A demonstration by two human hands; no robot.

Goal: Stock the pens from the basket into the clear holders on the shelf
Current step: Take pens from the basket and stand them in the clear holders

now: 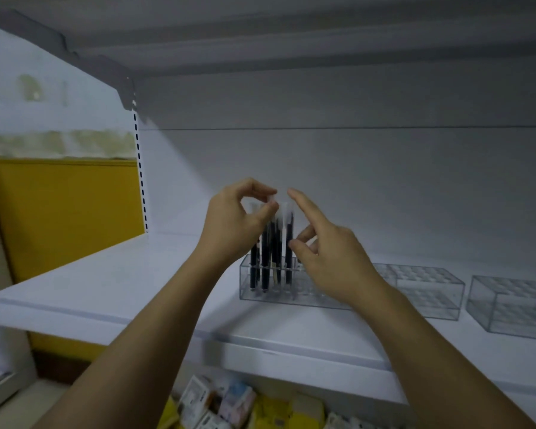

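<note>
At centre frame, the left hand point(232, 224) is pinching the cap of a pen point(275, 243) standing in the leftmost holder point(310, 297). The right hand point(328, 258) is hovering beside it, index straight, gripping nothing.

- White shelf board point(121, 289): flat, pale surface that runs from the left end of the unit to the right edge of the view, with a thick rounded front lip point(291, 351).
- First clear holder point(310, 294): stands on the board near its middle; a rectangular transparent block with a grid of cells, and dark pens point(265, 267) upright in its left end.
- Second clear holder point(427, 292): just beside the first, to its right, in the same row.
- Third clear holder point(514, 308): rightmost, set apart by a narrow gap, cut off by the frame edge.
</note>
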